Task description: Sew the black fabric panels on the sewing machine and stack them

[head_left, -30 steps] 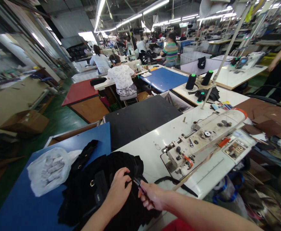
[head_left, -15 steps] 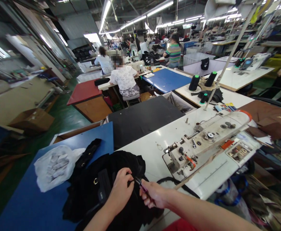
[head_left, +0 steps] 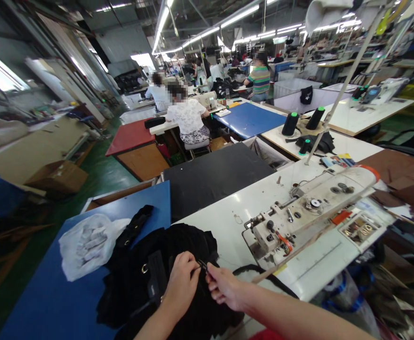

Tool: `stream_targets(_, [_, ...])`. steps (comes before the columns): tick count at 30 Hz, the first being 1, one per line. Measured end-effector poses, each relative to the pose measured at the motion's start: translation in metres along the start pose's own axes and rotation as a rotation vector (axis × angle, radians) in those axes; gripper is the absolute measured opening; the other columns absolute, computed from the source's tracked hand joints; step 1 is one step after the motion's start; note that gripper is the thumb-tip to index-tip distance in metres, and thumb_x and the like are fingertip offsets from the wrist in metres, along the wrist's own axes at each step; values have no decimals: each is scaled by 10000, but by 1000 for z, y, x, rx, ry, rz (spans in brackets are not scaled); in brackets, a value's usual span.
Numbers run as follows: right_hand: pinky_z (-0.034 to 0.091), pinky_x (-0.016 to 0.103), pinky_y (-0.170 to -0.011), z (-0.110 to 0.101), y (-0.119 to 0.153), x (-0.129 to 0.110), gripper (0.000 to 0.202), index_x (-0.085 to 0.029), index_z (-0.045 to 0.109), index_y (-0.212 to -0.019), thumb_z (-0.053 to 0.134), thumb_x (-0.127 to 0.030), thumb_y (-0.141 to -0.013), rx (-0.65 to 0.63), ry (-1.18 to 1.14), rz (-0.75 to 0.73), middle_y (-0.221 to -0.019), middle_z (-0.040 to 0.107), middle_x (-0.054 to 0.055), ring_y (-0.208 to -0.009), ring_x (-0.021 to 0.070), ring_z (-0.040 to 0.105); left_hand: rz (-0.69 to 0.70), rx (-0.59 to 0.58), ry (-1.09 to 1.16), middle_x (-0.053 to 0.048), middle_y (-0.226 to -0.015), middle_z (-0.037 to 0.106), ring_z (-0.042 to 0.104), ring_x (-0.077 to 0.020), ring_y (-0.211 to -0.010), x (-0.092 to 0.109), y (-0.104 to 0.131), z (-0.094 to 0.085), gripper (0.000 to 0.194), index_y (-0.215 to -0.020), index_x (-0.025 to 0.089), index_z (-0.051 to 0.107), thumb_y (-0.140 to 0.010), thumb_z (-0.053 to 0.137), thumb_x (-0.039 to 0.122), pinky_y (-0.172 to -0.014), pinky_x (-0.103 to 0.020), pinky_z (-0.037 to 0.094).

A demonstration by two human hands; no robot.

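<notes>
A pile of black fabric (head_left: 122,288) with gold-coloured metal rings lies across the blue tabletop and the white sewing table. Over it, my left hand (head_left: 184,278) is closed in a pinch on a bit of the black fabric. My right hand (head_left: 224,285) wraps around small thread snips (head_left: 202,265), whose dark blades point left at the left fingertips. Whether the blades touch the fabric or a thread is too small to tell. A dark flat strip (head_left: 155,276) rests on the pile just left of my left hand.
A white sewing machine (head_left: 309,208) stands on the white table (head_left: 224,217) to the right. On the blue tabletop (head_left: 44,293) lies a clear plastic bag (head_left: 86,241) of pale pieces. Black thread cones (head_left: 290,123) stand farther back. A seated person (head_left: 185,115) works ahead.
The whole view has shifted slightly, so things sit a little farther right. My hands remain together over the black fabric, with the snips still at the left fingertips.
</notes>
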State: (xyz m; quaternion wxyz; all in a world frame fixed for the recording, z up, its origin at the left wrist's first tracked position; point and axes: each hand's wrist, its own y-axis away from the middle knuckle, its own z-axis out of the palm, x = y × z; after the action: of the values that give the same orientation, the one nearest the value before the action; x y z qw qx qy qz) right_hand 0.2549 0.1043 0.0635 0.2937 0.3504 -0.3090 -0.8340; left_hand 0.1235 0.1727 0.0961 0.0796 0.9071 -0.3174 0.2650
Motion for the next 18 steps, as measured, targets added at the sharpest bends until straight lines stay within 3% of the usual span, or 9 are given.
stream_targets(6, [50, 191, -405, -2, 2, -10, 440, -185, 393, -657, 380, -482, -981, -1, -140, -140, -465, 275, -112, -351, 32, 162, -23, 29, 29, -60, -818, 606, 575, -234, -855, 5, -1, -5, 191, -631, 212, 596, -799, 506, 207, -797, -402, 505])
stream_targets(10, [60, 195, -406, -19, 7, 9, 473, -187, 421, -668, 403, -572, -941, -36, -144, -107, -473, 277, -111, -354, 34, 170, -29, 56, 56, -61, -894, 652, 611, -233, -906, 2, 2, -12, 207, -688, 225, 624, -841, 506, 298, -847, -404, 521])
stream_targets(14, [81, 200, -395, -63, 21, 44, 573, -189, 484, -717, 472, -759, -781, 53, -68, -178, -491, 314, -106, -359, 34, 182, -2, 156, 50, -52, -955, 686, 639, -231, -956, -9, 15, -21, 259, -778, 246, 667, -863, 502, 427, -911, -392, 522])
stream_targets(18, [154, 199, -412, -137, 56, 65, 625, -193, 506, -703, 496, -817, -680, 305, 160, -305, -486, 289, -102, -399, 49, 217, -159, 314, -7, -32, -977, 716, 672, -241, -923, -37, 47, -36, 336, -906, 257, 680, -835, 512, 539, -925, -378, 526])
